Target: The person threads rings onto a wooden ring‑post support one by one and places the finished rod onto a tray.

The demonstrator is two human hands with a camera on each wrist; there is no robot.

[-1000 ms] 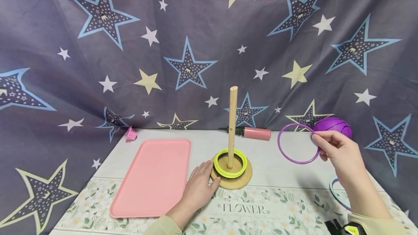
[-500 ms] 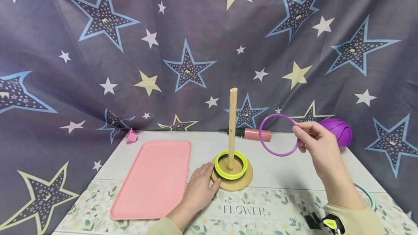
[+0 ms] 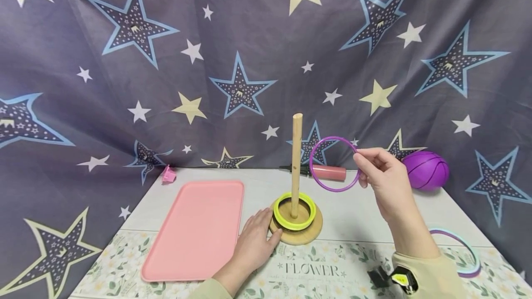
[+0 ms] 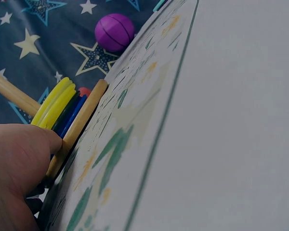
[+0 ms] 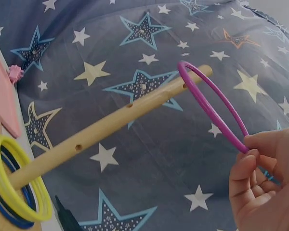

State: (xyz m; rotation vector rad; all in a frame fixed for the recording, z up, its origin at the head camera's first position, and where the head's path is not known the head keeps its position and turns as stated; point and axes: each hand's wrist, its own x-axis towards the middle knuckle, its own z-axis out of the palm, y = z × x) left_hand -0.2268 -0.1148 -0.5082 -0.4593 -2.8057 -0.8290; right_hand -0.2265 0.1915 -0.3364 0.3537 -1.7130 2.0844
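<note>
A wooden post (image 3: 296, 160) stands upright on a round wooden base (image 3: 305, 238). Yellow rings (image 3: 294, 226) lie stacked around its foot, with a dark and a blue ring (image 4: 73, 115) beneath them. My left hand (image 3: 253, 241) rests against the base's left edge, fingers fairly straight and thumb touching at the front. Raised above the table, my right hand (image 3: 384, 181) pinches a thin purple ring (image 3: 335, 138) between thumb and fingers. The ring is held on edge, right of the post and apart from it in the head view; the right wrist view shows it overlapping the post's top.
A pink tray (image 3: 195, 230) lies left of the stand. Behind are a pink hand pump (image 3: 328, 172), a purple ball (image 3: 426, 170) and a small pink object (image 3: 168, 174). Teal and purple rings (image 3: 474, 253) lie at the right. A starry curtain (image 3: 249, 128) backs the table.
My right hand has carried the purple ring leftward and slightly up toward the post. My left hand has stayed at the base.
</note>
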